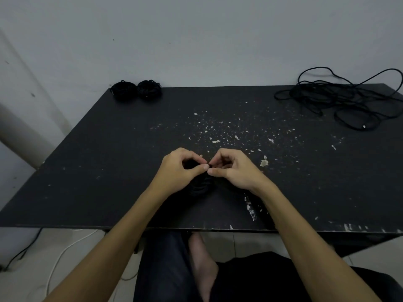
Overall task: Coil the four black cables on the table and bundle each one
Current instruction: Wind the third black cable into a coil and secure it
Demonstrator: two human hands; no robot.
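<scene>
Leftmost, on the floor point(26, 277) under the bench point(98, 171), a dark cord point(24, 250) and a white cord point(63, 253) trail across pale tiles. At the bench's far left corner two finished black bundles lie side by side, just touching: the left bundle point(122, 90) and the right bundle point(149, 89), both close to the back edge by the grey wall point(196, 40). Nearer the middle, close to the front edge, the left hand point(182, 167) has its fingers point(201, 167) curled, thumb and forefinger pinching a bit of black cable at the point where both hands meet. Below and between the two hands sits the coiled cable point(199, 187), a dark bunch of loops that rests on the bench and is partly hidden by the wrists; it is hard to tell apart from the dark surface. The right hand point(236, 168) mirrors the other, its fingers curled too, thumb and forefinger tip nipping the same strand right against the left thumb. Pale flecks and chips point(218, 131) speckle the bench top beyond the hands and toward the right. At the far right corner a loose black cable point(340, 99) sprawls in untidy loops, some arching up against the wall, one end with a small light tip point(364, 126) lying toward the right edge. Below the bench front, dark trousers and a bare foot point(202, 264) show.
</scene>
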